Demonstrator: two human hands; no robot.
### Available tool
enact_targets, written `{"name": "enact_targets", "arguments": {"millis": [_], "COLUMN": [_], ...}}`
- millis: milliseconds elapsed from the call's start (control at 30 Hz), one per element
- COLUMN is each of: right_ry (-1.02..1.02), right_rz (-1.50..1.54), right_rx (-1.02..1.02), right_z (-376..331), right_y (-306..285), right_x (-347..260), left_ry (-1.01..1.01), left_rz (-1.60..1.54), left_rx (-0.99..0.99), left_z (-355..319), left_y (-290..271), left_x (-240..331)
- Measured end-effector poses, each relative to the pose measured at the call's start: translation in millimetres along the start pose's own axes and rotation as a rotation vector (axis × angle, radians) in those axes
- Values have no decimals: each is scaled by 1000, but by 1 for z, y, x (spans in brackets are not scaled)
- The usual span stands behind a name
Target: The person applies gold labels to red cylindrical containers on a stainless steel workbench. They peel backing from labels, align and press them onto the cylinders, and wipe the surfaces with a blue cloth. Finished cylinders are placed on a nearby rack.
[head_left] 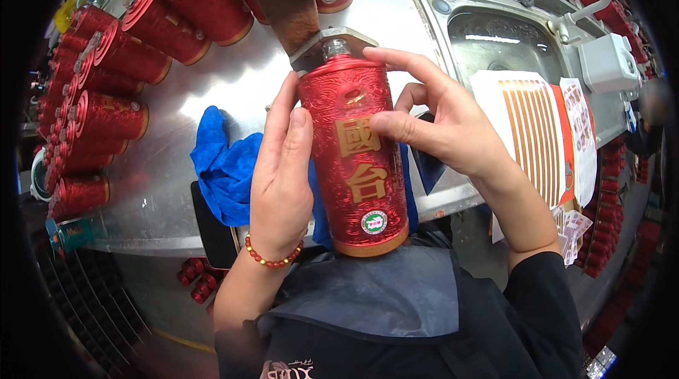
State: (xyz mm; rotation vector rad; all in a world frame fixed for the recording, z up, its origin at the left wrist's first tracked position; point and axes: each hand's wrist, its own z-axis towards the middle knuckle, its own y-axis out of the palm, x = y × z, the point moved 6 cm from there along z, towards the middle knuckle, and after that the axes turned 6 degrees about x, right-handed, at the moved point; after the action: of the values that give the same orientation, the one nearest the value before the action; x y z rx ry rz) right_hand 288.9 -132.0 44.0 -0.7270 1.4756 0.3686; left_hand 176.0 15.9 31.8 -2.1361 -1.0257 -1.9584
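A stainless steel worktable (212, 89) is seen beneath and around the grip, its surface marked by bright glare from overhead light. Up and to the right of the grip, a steel sink basin (495, 43) is set into the top, with a white faucet pipe (590, 4) bent over its far rim. A white box-shaped unit (608, 62) is mounted just right of the basin. Far left of the grip, rows of red cylindrical bottles (113, 96) are laid on their sides. Below the table edge to the lower left, a dark ribbed floor (85, 308) is visible. To the right, lower level detail is blurred.
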Motion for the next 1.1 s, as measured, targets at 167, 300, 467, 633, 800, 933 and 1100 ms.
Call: {"name": "enact_targets", "arguments": {"millis": [167, 300, 467, 633, 800, 933, 1100], "right_ry": [3, -6, -23, 17, 68, 82, 83], "right_rz": [-64, -55, 56, 80, 181, 159, 170], "right_rx": [-18, -32, -5, -15, -42, -38, -42], "right_z": [2, 3, 13, 16, 15, 19, 19], "right_y": [3, 3, 1, 3, 3, 5, 7], "right_x": [-4, -2, -3, -5, -1, 0, 2], "left_ry": [29, 28, -16, 7, -46, -51, -45], "left_rz": [36, 50, 43, 29, -71, -74, -69], "left_rx": [-51, -46, -62, -44, -28, -28, -40], "left_z": [-1, 3, 13, 19, 20, 20, 22], "left_y": [8, 7, 8, 10, 9, 12, 11], "left_x": [-1, -1, 6, 6, 3, 2, -1]}}
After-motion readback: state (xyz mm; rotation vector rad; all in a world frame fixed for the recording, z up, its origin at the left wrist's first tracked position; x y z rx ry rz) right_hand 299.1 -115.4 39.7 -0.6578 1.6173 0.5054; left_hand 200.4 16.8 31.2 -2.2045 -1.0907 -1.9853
